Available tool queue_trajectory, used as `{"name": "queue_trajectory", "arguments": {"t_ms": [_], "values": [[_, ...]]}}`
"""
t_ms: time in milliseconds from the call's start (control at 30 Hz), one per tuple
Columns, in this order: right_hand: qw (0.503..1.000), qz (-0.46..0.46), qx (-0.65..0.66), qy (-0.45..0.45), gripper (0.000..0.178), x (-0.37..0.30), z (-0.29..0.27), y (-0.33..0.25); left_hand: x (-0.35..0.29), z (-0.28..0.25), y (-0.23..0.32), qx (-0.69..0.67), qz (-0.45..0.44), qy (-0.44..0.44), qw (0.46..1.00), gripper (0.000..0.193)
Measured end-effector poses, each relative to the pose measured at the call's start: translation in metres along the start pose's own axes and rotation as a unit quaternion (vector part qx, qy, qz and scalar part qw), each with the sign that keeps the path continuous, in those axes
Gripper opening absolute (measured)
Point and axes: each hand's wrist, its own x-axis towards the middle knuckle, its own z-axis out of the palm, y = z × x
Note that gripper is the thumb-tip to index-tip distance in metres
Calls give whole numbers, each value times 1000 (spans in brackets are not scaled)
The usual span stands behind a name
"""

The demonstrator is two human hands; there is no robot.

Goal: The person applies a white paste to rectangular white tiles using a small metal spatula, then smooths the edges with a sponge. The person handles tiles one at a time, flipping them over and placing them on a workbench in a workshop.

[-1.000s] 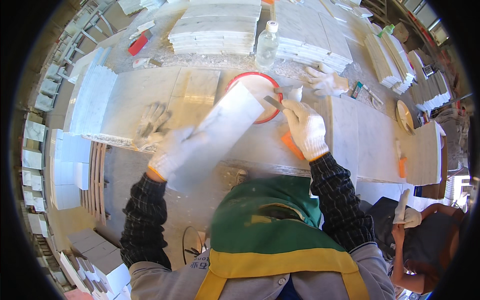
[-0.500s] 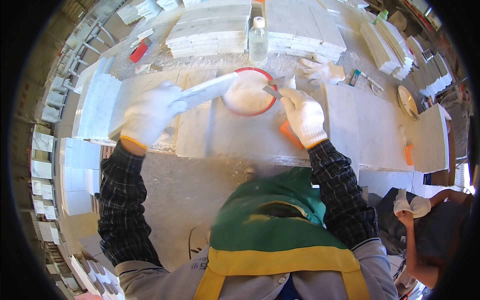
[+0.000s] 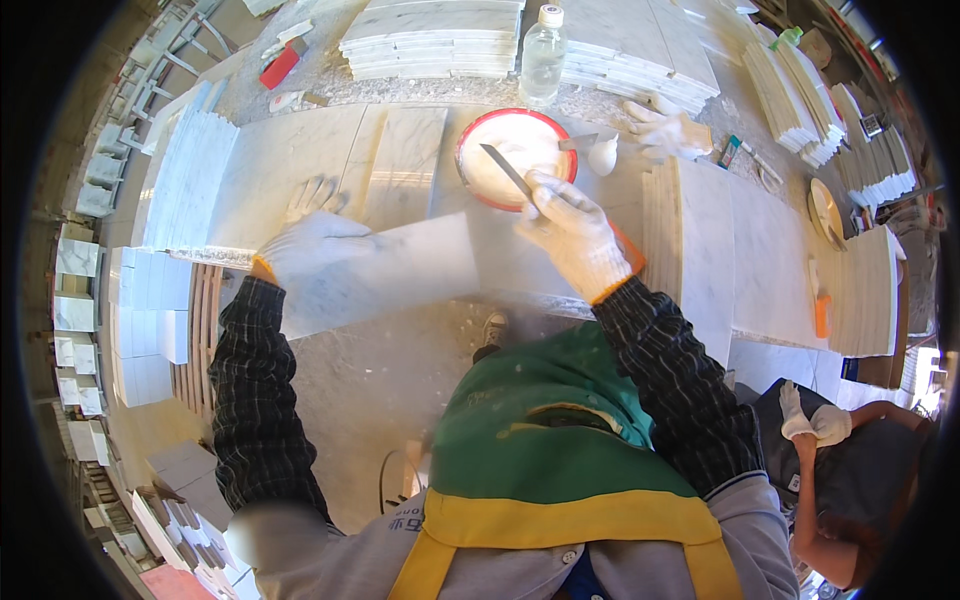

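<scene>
My gloved left hand (image 3: 310, 245) is closed on one end of a white-grey marble tile (image 3: 415, 265). The tile is held broad face up, over the bench's front edge. In my right hand (image 3: 578, 235), also gloved, is a narrow flat metal blade like a putty knife (image 3: 506, 173), its tip pointing up and left over a red-rimmed bowl (image 3: 463, 142) of white material. A second blade (image 3: 585, 141) lies across the bowl's right rim, beside a small white bottle (image 3: 603, 155). An orange object (image 3: 628, 250) is partly hidden behind my right hand.
Marble tile stacks (image 3: 430, 45) line the back and both sides. A clear bottle (image 3: 543, 60) stands behind the bowl. Spare gloves (image 3: 668, 132) and a cream dish (image 3: 827, 212) sit to the right. At lower right, another person's gloved hands (image 3: 815, 422) come together.
The tile has come down and nearer, turning from nearly edge-on to face up in my left hand. My right hand has shifted slightly left with the blade.
</scene>
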Motion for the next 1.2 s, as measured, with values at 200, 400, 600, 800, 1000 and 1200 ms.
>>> {"name": "queue_trajectory", "arguments": {"t_ms": [200,400,600,800,1000,1200], "values": [[997,-28,-73,10,33,31,18,7,31,2,-4,12,-9,-30,999,42],[994,-22,-102,44,32,34,28,10,66,-5,-1,31,-38,-60,997,47],[995,-28,-77,50,31,40,23,10,87,-10,0,28,2,-43,999,48],[972,-77,-219,23,37,11,12,-10,82,3,-8,58,31,75,995,46],[995,-6,-75,67,37,-38,4,-21,72,46,-7,101,68,241,963,37],[994,-26,-78,69,33,-59,-3,-15,75,80,-9,150,100,363,914,28]]}}
